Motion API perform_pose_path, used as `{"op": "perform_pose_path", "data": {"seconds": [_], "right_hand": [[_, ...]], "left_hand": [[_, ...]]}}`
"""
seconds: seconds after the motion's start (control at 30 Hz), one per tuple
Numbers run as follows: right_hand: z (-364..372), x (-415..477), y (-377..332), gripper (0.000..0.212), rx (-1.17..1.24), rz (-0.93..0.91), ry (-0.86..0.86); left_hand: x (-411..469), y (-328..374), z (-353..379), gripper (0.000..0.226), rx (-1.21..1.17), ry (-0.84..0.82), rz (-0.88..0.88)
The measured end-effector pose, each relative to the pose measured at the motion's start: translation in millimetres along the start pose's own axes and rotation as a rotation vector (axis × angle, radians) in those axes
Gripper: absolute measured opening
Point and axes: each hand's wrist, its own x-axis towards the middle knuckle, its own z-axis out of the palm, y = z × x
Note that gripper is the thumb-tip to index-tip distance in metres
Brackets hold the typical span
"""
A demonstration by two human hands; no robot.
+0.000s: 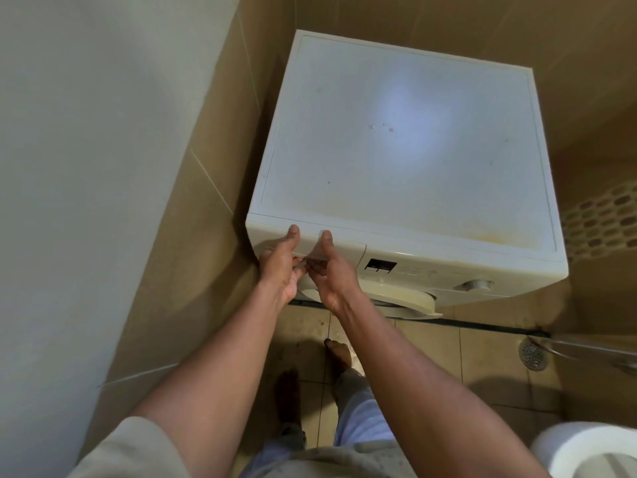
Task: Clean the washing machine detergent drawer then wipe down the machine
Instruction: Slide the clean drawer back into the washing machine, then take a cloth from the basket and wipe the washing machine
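Both hands meet at the near left corner of the washing machine (396,139). The left hand (281,267) has its thumb up on the top front edge and its fingers curled under the front of the detergent drawer (331,244); the right hand (331,270) mirrors it just beside, thumb on the same edge, fingers hooked below — both seem clamped on the drawer's front, though the fingertips are partly hidden. The drawer sits at the left end of the front panel, seemingly flush. To its right lie a small display (380,265) and, farther right, a round dial (477,285). The white lid shows yellowish stains near its front right corner. Below the panel the door (410,300) stands ajar — over the tiled floor (482,357), where a drain (533,353) sits at the right
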Motion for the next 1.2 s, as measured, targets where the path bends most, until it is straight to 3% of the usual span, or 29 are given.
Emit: {"op": "perform_pose_path", "data": {"seconds": [0.33, 0.47, 0.53, 0.67, 0.83, 1.0, 1.2], "right_hand": [[-5, 2, 2, 0.061, -0.142, -0.013, 0.024], [-3, 0, 4, 0.069, -0.381, -0.04, 0.073], [-2, -6, 3, 0.072, -0.555, -0.089, 0.135], [-6, -17, 3, 0.074, -0.889, -0.246, 0.217], [-32, -43, 12, 0.06, -1.152, -0.379, 0.248], [-63, -71, 34, 0.064, -1.332, -0.406, 0.265], [-113, -112, 48, 0.061, -1.4, -0.409, 0.34]], "left_hand": [[-8, -2, -2, 0.024, 0.099, 0.025, 0.081], [-11, -1, -7, 0.05, 0.388, 0.105, 0.156], [-14, 6, -10, 0.053, 0.556, 0.115, 0.186], [-26, 15, -25, 0.057, 1.13, 0.01, 0.227], [-52, 2, -53, 0.07, 1.492, -0.133, 0.333], [-80, -18, -71, 0.061, 1.757, -0.204, 0.501], [-106, -56, -58, 0.063, 1.896, -0.341, 0.576]]}}
